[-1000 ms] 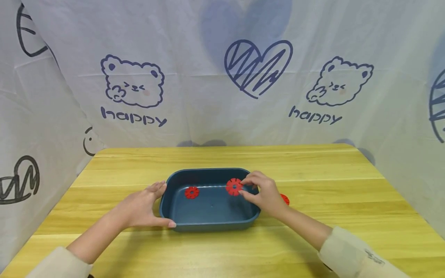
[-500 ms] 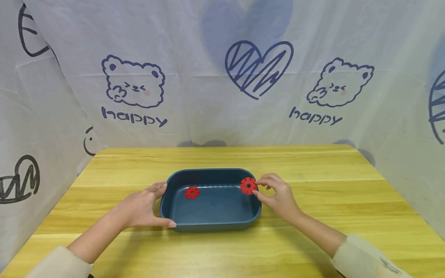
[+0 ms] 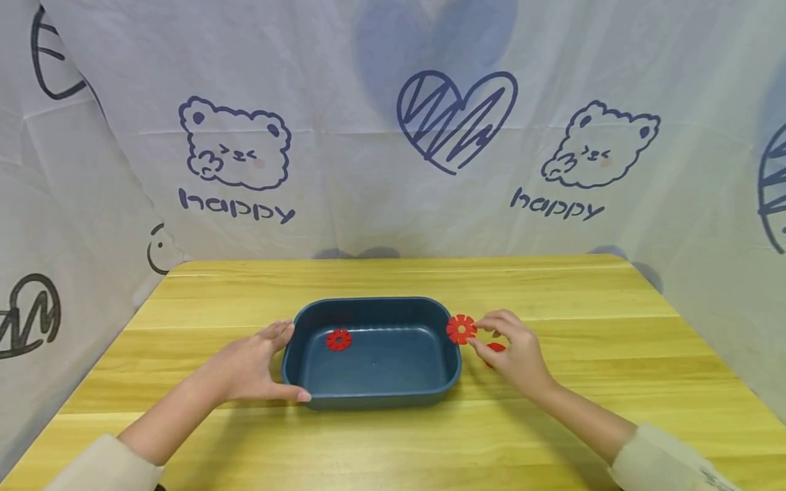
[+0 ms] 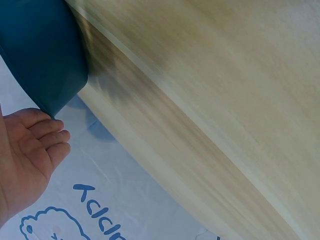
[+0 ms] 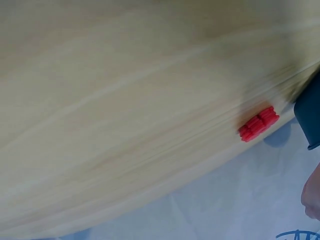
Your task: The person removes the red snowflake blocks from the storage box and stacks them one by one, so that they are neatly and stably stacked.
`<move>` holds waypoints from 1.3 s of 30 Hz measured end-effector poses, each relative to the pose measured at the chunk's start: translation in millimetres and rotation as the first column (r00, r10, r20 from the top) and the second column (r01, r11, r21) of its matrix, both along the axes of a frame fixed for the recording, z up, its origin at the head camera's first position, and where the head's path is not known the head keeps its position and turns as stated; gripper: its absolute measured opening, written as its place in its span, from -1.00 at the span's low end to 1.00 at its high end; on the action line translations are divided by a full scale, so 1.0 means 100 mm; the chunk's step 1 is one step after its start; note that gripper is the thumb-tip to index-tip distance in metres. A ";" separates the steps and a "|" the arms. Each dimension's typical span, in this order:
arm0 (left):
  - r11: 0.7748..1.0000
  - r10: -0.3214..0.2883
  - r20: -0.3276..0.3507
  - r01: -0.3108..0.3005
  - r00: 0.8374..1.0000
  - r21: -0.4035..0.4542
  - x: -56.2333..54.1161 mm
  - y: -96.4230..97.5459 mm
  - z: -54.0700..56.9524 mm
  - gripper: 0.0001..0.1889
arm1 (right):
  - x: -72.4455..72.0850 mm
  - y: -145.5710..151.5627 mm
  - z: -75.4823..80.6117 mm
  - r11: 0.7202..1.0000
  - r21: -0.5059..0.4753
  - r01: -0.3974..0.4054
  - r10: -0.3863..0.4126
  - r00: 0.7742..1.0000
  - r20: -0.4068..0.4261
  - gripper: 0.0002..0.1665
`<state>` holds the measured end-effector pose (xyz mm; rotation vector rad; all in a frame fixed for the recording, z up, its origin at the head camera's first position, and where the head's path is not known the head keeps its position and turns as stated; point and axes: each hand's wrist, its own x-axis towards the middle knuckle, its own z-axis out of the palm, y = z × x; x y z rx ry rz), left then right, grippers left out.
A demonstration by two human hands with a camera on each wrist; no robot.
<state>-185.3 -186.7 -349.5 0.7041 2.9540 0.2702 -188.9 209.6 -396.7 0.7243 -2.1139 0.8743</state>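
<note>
A red notched snowflake disc [image 3: 453, 331] is pinched between the thumb and fingers of my right hand [image 3: 518, 348], raised at the right rim of the dark blue plastic box [image 3: 374, 397]. My left hand [image 3: 252, 365] grips the box's left end, thumb at the front corner and fingers at the back; its curled fingers show at the rim in the left wrist view. Inside the box, toward the left, lies another red disc [image 3: 331, 340]. A small red stack of notched discs [image 5: 258, 123] sits on the table right of the box, partly hidden behind my right hand in the head view.
The box stands on a yellow wood-grain table [image 3: 368, 450]. White cloth [image 3: 344, 170] with printed bears and hearts hangs behind the table and along both sides.
My right hand has moved rightward with the pinched disc, from over the box's inside to its right rim. The left hand and the box have stayed put.
</note>
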 end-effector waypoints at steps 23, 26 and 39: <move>1.000 -0.004 -0.003 0.004 1.000 0.001 0.01 0.00 -0.01 0.21 | 0.15 0.31 -0.17 0.991 0.008 0.133 -0.133 0.987 0.094 -0.72; 1.000 -0.005 -0.008 0.005 1.000 0.001 0.01 -0.01 -0.02 0.21 | 0.17 0.34 -0.20 0.986 0.017 0.163 -0.164 0.977 0.134 -0.73; 1.000 -0.021 -0.021 0.021 1.000 0.000 0.00 -0.01 -0.01 0.21 | 0.19 0.42 -0.32 0.975 -0.004 0.221 -0.211 0.934 0.288 -0.80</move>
